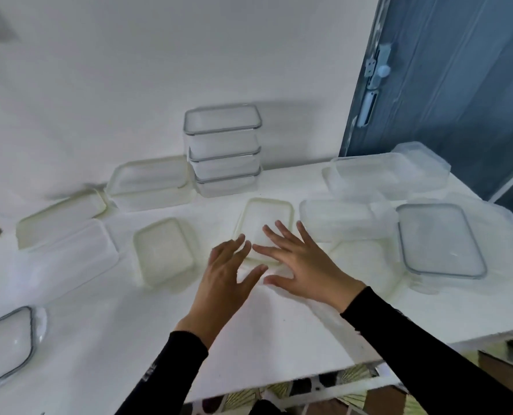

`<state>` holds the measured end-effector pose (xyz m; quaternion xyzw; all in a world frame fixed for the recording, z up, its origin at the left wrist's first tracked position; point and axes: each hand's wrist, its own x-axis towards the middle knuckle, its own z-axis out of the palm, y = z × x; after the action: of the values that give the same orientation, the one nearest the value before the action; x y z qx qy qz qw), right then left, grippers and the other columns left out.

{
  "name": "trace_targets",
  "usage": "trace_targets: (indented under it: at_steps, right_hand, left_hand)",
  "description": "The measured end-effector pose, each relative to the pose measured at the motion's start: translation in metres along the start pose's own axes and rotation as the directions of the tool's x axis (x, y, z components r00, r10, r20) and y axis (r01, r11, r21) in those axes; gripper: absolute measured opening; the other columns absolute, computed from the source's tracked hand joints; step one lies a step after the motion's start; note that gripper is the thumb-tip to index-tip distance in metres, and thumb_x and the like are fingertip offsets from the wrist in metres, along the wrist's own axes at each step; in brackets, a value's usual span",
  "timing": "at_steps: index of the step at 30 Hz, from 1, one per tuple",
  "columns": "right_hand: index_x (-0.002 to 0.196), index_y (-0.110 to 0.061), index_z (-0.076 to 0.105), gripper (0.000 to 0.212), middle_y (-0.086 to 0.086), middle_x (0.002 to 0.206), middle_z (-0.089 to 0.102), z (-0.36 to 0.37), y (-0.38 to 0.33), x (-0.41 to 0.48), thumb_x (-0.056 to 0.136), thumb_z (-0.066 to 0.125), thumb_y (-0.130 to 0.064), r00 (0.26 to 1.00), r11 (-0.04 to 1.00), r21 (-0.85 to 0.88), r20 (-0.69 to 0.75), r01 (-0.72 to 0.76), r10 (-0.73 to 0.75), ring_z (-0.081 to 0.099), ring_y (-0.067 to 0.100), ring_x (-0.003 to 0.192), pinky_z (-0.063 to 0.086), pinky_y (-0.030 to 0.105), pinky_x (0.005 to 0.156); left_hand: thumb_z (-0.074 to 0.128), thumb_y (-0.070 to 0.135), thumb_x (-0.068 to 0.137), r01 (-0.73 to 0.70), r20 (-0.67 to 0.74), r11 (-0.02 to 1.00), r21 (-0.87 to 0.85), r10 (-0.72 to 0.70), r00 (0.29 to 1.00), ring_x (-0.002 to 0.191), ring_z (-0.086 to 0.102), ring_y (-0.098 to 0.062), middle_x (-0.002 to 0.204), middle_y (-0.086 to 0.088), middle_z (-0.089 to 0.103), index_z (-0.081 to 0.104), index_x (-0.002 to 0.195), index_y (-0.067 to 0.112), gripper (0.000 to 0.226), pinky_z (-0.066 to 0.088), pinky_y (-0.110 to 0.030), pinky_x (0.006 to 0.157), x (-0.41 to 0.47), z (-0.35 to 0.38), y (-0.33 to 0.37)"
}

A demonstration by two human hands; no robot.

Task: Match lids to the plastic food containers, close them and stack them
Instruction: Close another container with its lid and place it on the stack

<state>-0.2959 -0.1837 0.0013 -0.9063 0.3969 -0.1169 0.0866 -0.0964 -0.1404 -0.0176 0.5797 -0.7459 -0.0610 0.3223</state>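
Observation:
Both my hands hover over the middle of the white table (249, 324) with fingers spread. My left hand (228, 274) and my right hand (297, 259) reach over the near edge of a small clear container (264, 220) with a yellowish rim; neither grips anything. At the back stands a stack of three closed grey-rimmed containers (223, 151). A similar small yellowish-rimmed container (163, 253) lies to the left of my hands. A grey-rimmed lid (441, 239) lies at the right.
More clear containers and lids lie around: a large one (150, 182) and a flat one (60, 217) at back left, a grey-rimmed one (5, 345) at the near left edge, several (384, 175) at back right. A blue door (459, 85) stands beyond the table's right.

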Motion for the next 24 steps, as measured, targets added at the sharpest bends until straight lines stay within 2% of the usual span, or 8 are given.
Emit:
trace_targets:
  at_steps: [4, 7, 9, 11, 15, 18, 21, 24]
  right_hand:
    - [0.127, -0.025, 0.051, 0.041, 0.001, 0.161, 0.024, -0.023, 0.030, 0.005, 0.092, 0.059, -0.044, 0.967, 0.984, 0.077, -0.184, -0.163, 0.175, 0.015, 0.022, 0.151, 0.003, 0.048, 0.123]
    - [0.130, -0.021, 0.046, 0.059, 0.009, 0.157, 0.032, -0.028, 0.057, -0.002, 0.081, 0.071, -0.042, 0.918, 0.931, -0.021, -0.175, -0.365, 0.356, 0.025, 0.030, 0.147, 0.000, 0.045, 0.121]
    - [0.128, -0.021, 0.055, 0.062, 0.008, 0.139, 0.055, -0.028, 0.070, -0.005, 0.073, 0.080, -0.035, 0.876, 0.874, -0.115, -0.165, -0.473, 0.453, 0.047, 0.032, 0.134, 0.003, 0.046, 0.119]
    - [0.111, -0.023, 0.065, 0.037, -0.002, 0.110, 0.070, -0.028, 0.081, -0.007, 0.077, 0.079, -0.028, 0.853, 0.854, -0.103, -0.188, -0.510, 0.487, 0.062, 0.028, 0.113, 0.003, 0.043, 0.115]
    - [0.098, -0.028, 0.057, 0.012, -0.010, 0.081, 0.064, -0.024, 0.080, -0.017, 0.089, 0.058, -0.020, 0.861, 0.911, 0.038, -0.313, -0.410, 0.401, 0.065, 0.018, 0.077, 0.017, 0.037, 0.114]
    - [0.103, -0.032, 0.051, 0.014, -0.013, 0.086, 0.059, -0.021, 0.076, -0.026, 0.094, 0.044, -0.024, 0.899, 0.960, 0.092, -0.337, -0.264, 0.280, 0.058, 0.010, 0.080, 0.023, 0.037, 0.115]
    - [0.107, -0.031, 0.057, 0.018, -0.015, 0.093, 0.058, -0.017, 0.076, -0.033, 0.095, 0.047, -0.022, 0.933, 0.984, 0.048, -0.314, -0.170, 0.177, 0.056, 0.006, 0.089, 0.024, 0.037, 0.116]
    - [0.108, -0.031, 0.060, 0.022, -0.014, 0.093, 0.059, -0.013, 0.074, -0.031, 0.091, 0.056, -0.018, 0.959, 0.998, 0.016, -0.274, -0.068, 0.069, 0.055, 0.008, 0.093, 0.026, 0.037, 0.116]
  left_hand:
    - [0.034, 0.072, 0.089, 0.015, 0.060, 1.000, 0.026, -0.017, 0.998, 0.130, 0.049, -0.030, 0.137, -0.010, 0.057, 0.056, 0.132, 0.005, 0.082, 0.033, -0.030, 0.110, 0.049, 0.022, -0.001]
    - [0.022, 0.071, 0.092, 0.020, 0.156, 0.998, 0.061, -0.029, 0.987, 0.138, 0.039, -0.032, 0.148, -0.009, 0.046, 0.044, 0.145, 0.028, 0.072, 0.036, -0.045, 0.112, 0.079, 0.029, 0.002]
    - [0.016, 0.075, 0.090, 0.017, 0.187, 0.992, 0.122, -0.040, 0.981, 0.139, 0.036, -0.034, 0.151, -0.009, 0.042, 0.047, 0.141, 0.038, 0.071, 0.036, -0.049, 0.110, 0.097, 0.035, 0.005]
    - [0.030, 0.077, 0.083, 0.010, 0.214, 0.987, 0.159, -0.044, 0.976, 0.135, 0.039, -0.032, 0.149, -0.008, 0.044, 0.056, 0.133, 0.032, 0.073, 0.036, -0.046, 0.107, 0.114, 0.041, 0.009]
    - [0.049, 0.073, 0.072, -0.025, 0.249, 0.996, 0.082, 0.004, 0.969, 0.124, 0.051, -0.030, 0.140, -0.012, 0.054, 0.063, 0.117, 0.017, 0.073, 0.044, -0.041, 0.097, 0.156, 0.057, 0.010]
    - [0.045, 0.064, 0.080, -0.109, 0.378, 0.992, 0.056, 0.080, 0.923, 0.135, 0.040, -0.032, 0.149, -0.012, 0.043, 0.054, 0.134, 0.021, 0.070, 0.036, -0.040, 0.108, 0.192, 0.066, 0.006]
    - [0.047, 0.034, 0.097, -0.170, 0.456, 0.984, 0.052, 0.128, 0.881, 0.148, 0.020, -0.028, 0.159, -0.005, 0.027, 0.041, 0.146, 0.022, 0.051, 0.018, -0.035, 0.118, 0.227, 0.075, 0.002]
    - [0.043, 0.010, 0.100, -0.224, 0.559, 0.967, 0.125, 0.118, 0.821, 0.150, 0.014, -0.021, 0.162, -0.005, 0.017, 0.031, 0.150, 0.016, 0.052, 0.014, -0.032, 0.119, 0.262, 0.075, -0.004]
